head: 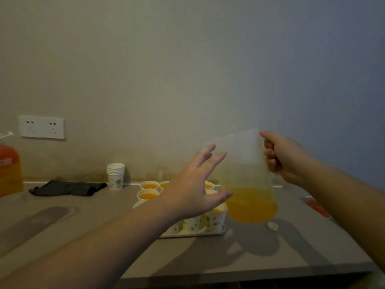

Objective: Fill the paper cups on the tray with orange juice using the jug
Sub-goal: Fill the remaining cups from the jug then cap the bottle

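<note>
At the far left edge an orange-capped bottle (9, 170) of yellow-orange liquid is cut off by the frame; a dark cloth (68, 188) lies on the table (270, 257) beside it, and just right of that a stack of empty paper cups (115, 176) stands by the wall, under and right of a double socket (41, 127); the paper cups (148, 195) on the tray (214, 232) sit mid-table, the ones I can see holding orange juice up near their rims, with green leaf prints on their sides; my left hand (191, 190), fingers spread and straight, grasping nothing, hangs over the tray and hides most of the cups, so I cannot count them or tell whether all are full; its thumb tip is near the jug (248, 180), though I cannot tell if it touches; my right hand (281, 157) is curled tight round the jug's handle, holding it in the air just right of the tray, slightly tilted; the jug is clear, cloudy plastic, juice filling roughly its bottom third; a small pale round thing (272, 226), too blurred to name, lies on the table under it; something orange-red (316, 206) at the right is partly hidden by my forearm.
</note>
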Tool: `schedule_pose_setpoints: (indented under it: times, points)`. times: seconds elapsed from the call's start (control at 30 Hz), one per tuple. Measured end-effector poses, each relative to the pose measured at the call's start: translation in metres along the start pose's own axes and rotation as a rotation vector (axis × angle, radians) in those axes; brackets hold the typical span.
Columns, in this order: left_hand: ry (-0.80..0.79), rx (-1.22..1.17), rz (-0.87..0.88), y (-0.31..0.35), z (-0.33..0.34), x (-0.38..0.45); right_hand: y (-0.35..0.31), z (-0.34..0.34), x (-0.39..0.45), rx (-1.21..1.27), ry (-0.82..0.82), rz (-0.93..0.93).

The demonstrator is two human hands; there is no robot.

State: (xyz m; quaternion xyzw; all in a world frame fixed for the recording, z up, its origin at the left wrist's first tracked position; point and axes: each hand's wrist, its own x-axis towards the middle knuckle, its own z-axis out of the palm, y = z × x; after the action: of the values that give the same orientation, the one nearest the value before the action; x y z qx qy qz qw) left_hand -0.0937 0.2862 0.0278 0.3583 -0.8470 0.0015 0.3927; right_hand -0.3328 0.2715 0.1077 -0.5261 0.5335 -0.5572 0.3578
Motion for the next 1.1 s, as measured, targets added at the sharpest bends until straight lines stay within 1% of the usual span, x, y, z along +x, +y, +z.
schedule_pose_setpoints:
  times: [0.23, 0.37, 0.5, 0.7, 0.93, 1.1]
  points:
    - [-0.135, -0.043, -0.004, 0.011, 0.042, -0.028, 0.033, -0.020, 0.007, -0.183, 0.047, 0.027]
    - [-0.239, -0.065, -0.002, 0.009, 0.056, -0.043, 0.051, -0.016, 0.013, -0.248, 0.052, 0.061]
    - [-0.317, -0.104, -0.055, 0.004, 0.064, -0.052, 0.061, -0.005, 0.016, -0.289, 0.061, 0.092]
    - [-0.370, -0.178, -0.124, -0.004, 0.068, -0.064, 0.069, 0.007, 0.020, -0.331, 0.044, 0.096]
    - [-0.397, -0.194, -0.158, -0.010, 0.070, -0.075, 0.072, 0.019, 0.019, -0.431, -0.014, 0.097]
    - [-0.411, -0.200, -0.177, -0.013, 0.072, -0.077, 0.070, 0.026, 0.019, -0.465, -0.017, 0.090]
